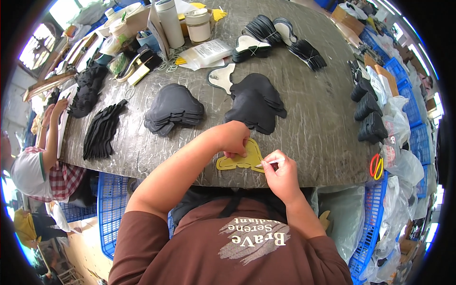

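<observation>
Near the table's front edge lies a yellow template (pixel 230 164) with rounded lobes and narrow slots cut along its outline. My left hand (pixel 233 138) is closed over its upper left part, with fingers and thumb pressed together on it. In my right hand (pixel 282 175) is a slim white pen (pixel 271 162), pinched between thumb and fingers. The pen's tip is at the template's lower right lobe. What lies under the template is hidden. Just beyond my left hand is a stack of black cut pieces (pixel 256 102), with a white-faced piece (pixel 221 78) beside it.
Another black stack (pixel 174 109) and a row of black strips (pixel 103 130) lie to the left. Tied black bundles (pixel 260 31) are at the back. Red-and-yellow scissors (pixel 376 166) sit at the right edge. A bottle (pixel 169 23) stands at the back left; a co-worker (pixel 35 173) works far left.
</observation>
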`<action>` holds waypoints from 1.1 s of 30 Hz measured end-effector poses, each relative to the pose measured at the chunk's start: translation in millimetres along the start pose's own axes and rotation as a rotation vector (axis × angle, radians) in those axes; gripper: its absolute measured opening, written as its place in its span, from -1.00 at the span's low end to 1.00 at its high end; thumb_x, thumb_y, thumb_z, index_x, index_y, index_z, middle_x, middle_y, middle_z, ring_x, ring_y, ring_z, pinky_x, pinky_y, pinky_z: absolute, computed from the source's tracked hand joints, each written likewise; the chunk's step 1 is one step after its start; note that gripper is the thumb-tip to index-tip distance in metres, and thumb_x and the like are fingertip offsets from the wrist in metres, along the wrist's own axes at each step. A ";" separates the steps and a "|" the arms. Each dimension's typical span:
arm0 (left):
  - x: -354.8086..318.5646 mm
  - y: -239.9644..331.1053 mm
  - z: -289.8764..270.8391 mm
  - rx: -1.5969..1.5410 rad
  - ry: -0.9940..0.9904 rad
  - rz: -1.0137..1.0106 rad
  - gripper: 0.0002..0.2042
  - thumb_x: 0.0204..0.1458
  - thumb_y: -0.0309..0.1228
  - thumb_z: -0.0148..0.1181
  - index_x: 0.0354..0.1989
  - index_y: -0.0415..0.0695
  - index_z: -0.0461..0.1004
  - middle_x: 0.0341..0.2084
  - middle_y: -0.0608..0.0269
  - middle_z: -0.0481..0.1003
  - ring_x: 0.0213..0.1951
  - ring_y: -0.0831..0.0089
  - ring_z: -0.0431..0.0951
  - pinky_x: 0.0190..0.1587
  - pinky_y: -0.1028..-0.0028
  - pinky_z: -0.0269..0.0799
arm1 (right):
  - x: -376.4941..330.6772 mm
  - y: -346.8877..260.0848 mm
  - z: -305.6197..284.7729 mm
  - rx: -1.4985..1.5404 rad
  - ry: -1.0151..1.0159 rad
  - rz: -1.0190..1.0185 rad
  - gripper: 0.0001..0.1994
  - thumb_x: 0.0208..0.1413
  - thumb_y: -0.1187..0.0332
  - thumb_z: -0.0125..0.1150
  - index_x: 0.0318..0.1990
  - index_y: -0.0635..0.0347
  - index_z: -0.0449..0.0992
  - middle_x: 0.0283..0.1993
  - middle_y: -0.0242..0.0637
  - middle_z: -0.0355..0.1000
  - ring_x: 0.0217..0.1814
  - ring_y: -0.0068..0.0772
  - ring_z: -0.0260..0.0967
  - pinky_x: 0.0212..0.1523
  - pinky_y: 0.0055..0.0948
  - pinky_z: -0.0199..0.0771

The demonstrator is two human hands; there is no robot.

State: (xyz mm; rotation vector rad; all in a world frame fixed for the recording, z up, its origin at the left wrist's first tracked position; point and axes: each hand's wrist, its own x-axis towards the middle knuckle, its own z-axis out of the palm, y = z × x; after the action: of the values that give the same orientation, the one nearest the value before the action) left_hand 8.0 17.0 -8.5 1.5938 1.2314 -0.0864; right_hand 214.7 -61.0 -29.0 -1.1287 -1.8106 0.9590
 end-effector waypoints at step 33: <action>-83.4 -39.1 -44.2 -0.085 0.881 0.137 -0.77 -0.12 -0.51 0.36 -0.29 -0.24 0.48 -0.48 0.31 0.48 -0.42 0.57 0.48 -0.30 0.51 0.41 | 82.7 33.4 -5.1 -0.643 0.010 0.075 -0.53 -0.12 0.33 0.45 -0.02 0.24 0.45 -0.07 -0.15 0.38 -0.03 -0.06 0.43 -0.08 -0.17 0.48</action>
State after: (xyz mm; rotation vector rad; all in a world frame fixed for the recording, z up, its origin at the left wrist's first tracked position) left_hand -81.4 -8.3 34.1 1.6810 1.7333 0.8237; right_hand 205.7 27.4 -38.2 -1.5844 -2.1477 0.4014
